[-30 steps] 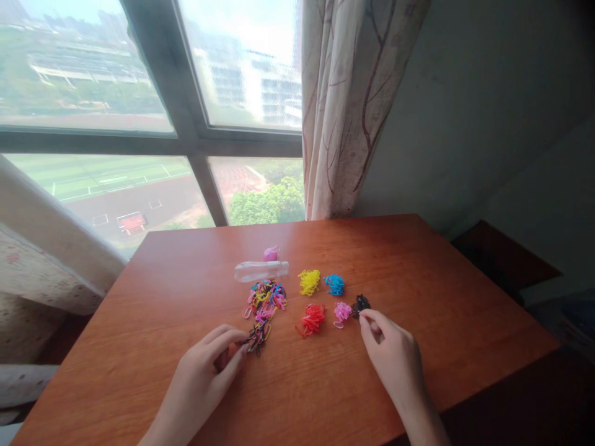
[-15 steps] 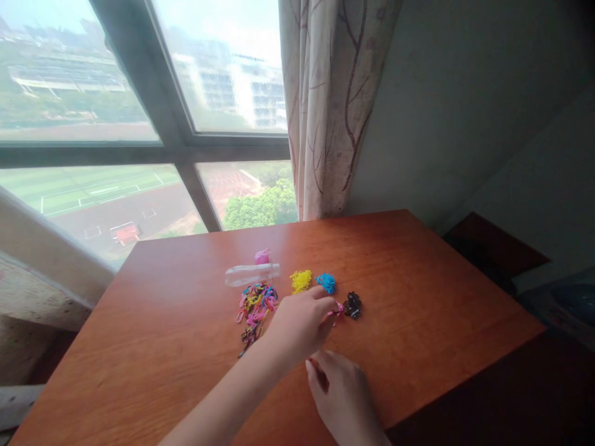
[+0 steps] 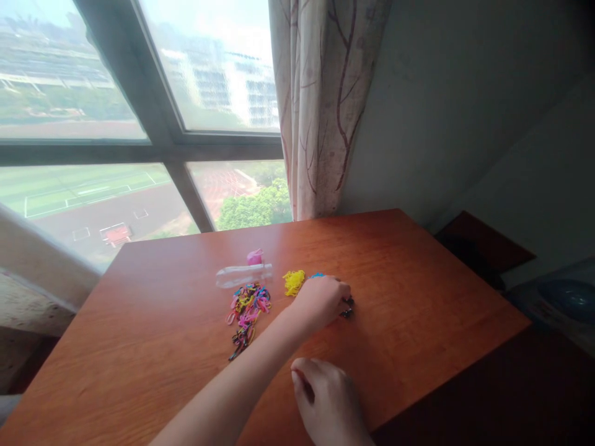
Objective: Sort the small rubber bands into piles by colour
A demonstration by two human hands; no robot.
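Observation:
My left hand [image 3: 324, 300] reaches across to the right, its fingers closed and bent down over a pile of small black loops [image 3: 348, 307]. What lies between those fingertips is hidden. Nearer to me, my right hand [image 3: 325, 393] is curled with thumb against fingers; whether it holds anything cannot be seen. Left of my forearm lies a mixed heap of small coloured loops [image 3: 248, 305], in pink, yellow, black and blue. A heap of yellow loops [image 3: 294, 282] sits behind my left wrist. Blue loops [image 3: 317, 275] are mostly covered by that hand.
A clear bottle-shaped plastic container [image 3: 242, 275] lies on its side behind the mixed heap, with a pink piece [image 3: 255, 256] just beyond it. All rest on the brown wooden table [image 3: 418, 297]. Window and curtain [image 3: 316, 124] border its far edge.
My left hand has moved right, from beside the black pile to over it, and covers most of the blue heap. The pink loop at its fingertips no longer shows. The view has shifted slightly.

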